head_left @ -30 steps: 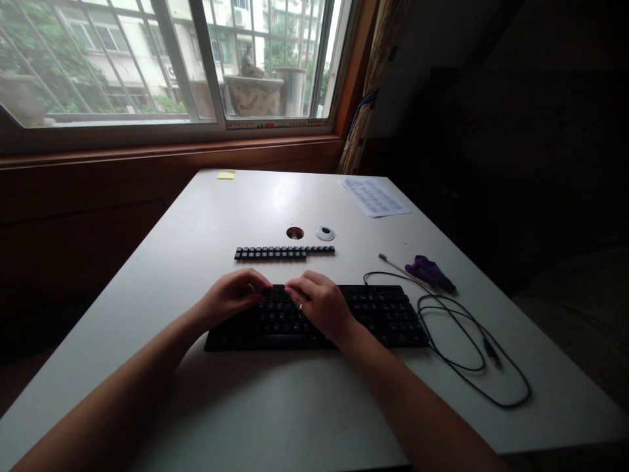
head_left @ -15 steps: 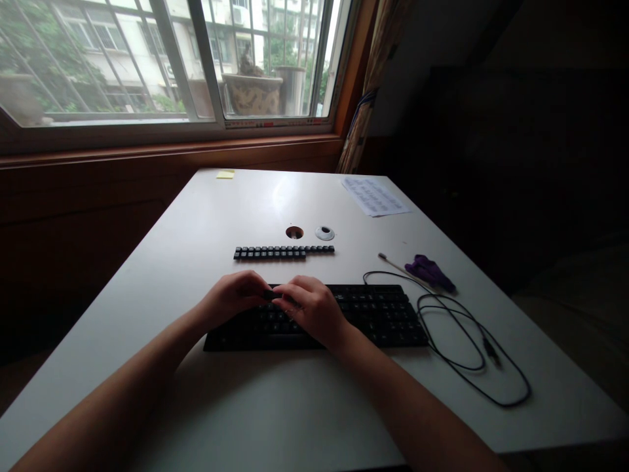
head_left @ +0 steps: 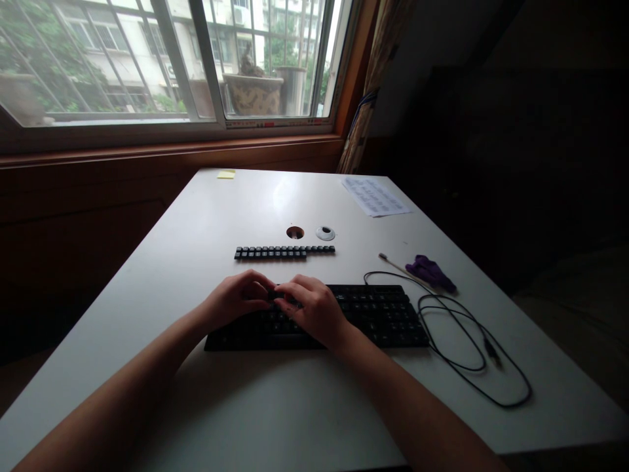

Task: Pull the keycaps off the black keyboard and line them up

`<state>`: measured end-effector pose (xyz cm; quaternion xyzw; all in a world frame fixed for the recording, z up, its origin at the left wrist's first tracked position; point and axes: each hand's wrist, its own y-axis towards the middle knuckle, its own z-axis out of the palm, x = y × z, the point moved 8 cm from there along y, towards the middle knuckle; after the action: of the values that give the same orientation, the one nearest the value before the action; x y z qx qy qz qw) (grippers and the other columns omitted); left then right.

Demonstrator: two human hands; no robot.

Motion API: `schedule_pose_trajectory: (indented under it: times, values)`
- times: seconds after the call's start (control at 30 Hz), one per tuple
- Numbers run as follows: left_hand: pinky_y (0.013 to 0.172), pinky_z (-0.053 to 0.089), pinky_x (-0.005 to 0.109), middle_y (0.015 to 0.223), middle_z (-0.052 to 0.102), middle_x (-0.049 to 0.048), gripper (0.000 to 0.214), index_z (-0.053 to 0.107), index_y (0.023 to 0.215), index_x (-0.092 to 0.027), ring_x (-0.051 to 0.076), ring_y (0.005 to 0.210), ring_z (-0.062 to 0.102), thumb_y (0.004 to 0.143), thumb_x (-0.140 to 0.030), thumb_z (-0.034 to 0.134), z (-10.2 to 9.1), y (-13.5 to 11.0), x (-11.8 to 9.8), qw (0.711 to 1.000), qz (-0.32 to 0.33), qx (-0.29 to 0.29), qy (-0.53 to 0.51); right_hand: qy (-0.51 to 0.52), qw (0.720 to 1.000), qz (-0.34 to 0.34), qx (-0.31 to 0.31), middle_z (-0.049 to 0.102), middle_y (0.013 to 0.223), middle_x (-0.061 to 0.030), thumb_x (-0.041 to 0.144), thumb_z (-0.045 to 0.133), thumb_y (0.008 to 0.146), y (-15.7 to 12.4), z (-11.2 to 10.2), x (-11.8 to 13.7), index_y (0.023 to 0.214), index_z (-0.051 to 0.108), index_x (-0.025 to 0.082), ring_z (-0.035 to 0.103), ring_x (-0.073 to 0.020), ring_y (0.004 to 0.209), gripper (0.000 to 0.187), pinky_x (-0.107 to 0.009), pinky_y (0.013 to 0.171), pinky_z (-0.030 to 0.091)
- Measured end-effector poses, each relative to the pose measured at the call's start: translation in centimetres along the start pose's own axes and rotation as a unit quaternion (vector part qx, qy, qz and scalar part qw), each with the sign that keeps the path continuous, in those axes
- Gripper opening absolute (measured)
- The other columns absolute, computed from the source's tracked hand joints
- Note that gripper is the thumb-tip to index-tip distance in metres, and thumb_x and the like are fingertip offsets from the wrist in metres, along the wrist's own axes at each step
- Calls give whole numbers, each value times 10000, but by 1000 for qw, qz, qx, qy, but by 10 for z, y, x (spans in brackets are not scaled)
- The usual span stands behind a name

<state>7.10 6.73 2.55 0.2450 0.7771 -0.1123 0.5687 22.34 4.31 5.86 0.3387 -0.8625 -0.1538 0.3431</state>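
Note:
A black keyboard point(head_left: 378, 321) lies on the white desk in front of me, its left half partly covered by my hands. My left hand point(head_left: 240, 298) curves over its upper left part, with thumb and fingers bent toward each other. Against it, from the other side, comes my right hand point(head_left: 312, 305), its fingertips drawn together and nearly touching the left ones. Something small and dark sits between the fingertips, and I cannot make out its shape against the keys. Behind the keyboard, loose black keycaps point(head_left: 270, 252) stand lined up in two rows, the back row longer.
A black cable point(head_left: 472, 370) loops on the desk point(head_left: 275, 406) at the right. Near it lie a purple cloth point(head_left: 430, 272) and a thin brush-like stick point(head_left: 393, 263). Farther back are a round desk hole point(head_left: 295, 233), its cover point(head_left: 325, 233), a paper sheet point(head_left: 376, 196) and yellow notes point(head_left: 226, 174).
My left fingers have spread slightly from the thumb around the small dark thing, which showed more plainly between both hands before. My right hand has hardly moved. The keycap rows are unchanged.

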Motion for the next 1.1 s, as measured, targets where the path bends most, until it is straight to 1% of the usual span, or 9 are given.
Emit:
schedule_pose_trajectory:
  times: [0.07, 0.17, 0.37, 0.57, 0.67, 0.77, 0.93, 1.03, 1.1]
  values:
    - [754, 578, 311, 1002, 729, 79, 335, 590, 1140, -186, 189, 842, 712, 843, -278, 715, 0, 0, -5, 1000, 18, 1, 9, 3, 1000, 8, -3, 662, 904, -60, 312, 597, 924, 1, -5, -5, 1056, 686, 226, 609, -188, 819, 181, -338, 790, 484]
    - [764, 570, 298, 1153, 674, 113, 248, 606, 1100, -178, 173, 858, 697, 877, -264, 672, -4, 0, -14, 997, 58, -24, 37, 6, 999, 29, -19, 641, 869, -45, 275, 604, 914, 4, -22, -20, 1029, 684, 217, 602, -169, 781, 152, -308, 746, 481]
    - [826, 542, 301, 1086, 678, 102, 98, 656, 977, -163, 181, 926, 662, 911, -221, 612, -3, 2, -27, 987, 118, -17, 111, -12, 997, 71, -40, 610, 767, -2, 249, 675, 843, 15, -55, -70, 961, 694, 204, 559, -142, 702, 128, -277, 703, 453]
    - [813, 520, 291, 978, 701, 74, 107, 678, 953, -168, 174, 889, 660, 930, -208, 581, 0, 2, -29, 981, 125, 0, 151, -77, 986, 121, 87, 639, 769, -1, 261, 682, 805, 24, -39, -121, 907, 730, 199, 566, -134, 688, 128, -263, 706, 432]
    - [804, 519, 286, 974, 703, 73, 118, 679, 967, -170, 172, 885, 660, 936, -208, 572, 0, 2, -27, 981, 123, 5, 153, -96, 979, 142, 113, 653, 792, -9, 291, 675, 811, 24, -31, -137, 919, 735, 201, 576, -136, 692, 153, -255, 683, 427]
    - [798, 521, 284, 969, 704, 75, 122, 679, 971, -168, 172, 881, 660, 937, -209, 569, 1, 2, -26, 980, 125, 9, 153, -94, 978, 152, 108, 664, 810, -13, 321, 672, 822, 23, -28, -144, 936, 733, 200, 586, -141, 704, 177, -253, 684, 433]
    - [795, 521, 280, 969, 703, 73, 116, 677, 969, -172, 171, 877, 658, 934, -208, 572, 1, 1, -23, 979, 123, 10, 161, -84, 981, 152, 89, 689, 857, -26, 311, 671, 833, 21, -29, -143, 979, 730, 196, 614, -151, 745, 196, -263, 730, 459]
    - [797, 520, 280, 968, 702, 71, 118, 679, 973, -175, 170, 875, 658, 934, -213, 574, 1, 1, -22, 979, 118, 11, 168, -75, 986, 139, 56, 704, 950, -40, 293, 660, 849, 19, -35, -139, 1055, 719, 204, 634, -153, 798, 232, -269, 778, 477]
    - [795, 520, 280, 966, 703, 69, 122, 681, 976, -176, 169, 873, 658, 934, -217, 574, 1, 2, -21, 978, 115, 12, 173, -88, 988, 123, 31, 703, 958, -38, 279, 634, 873, 16, -40, -134, 1030, 729, 218, 640, -154, 821, 194, -272, 803, 482]
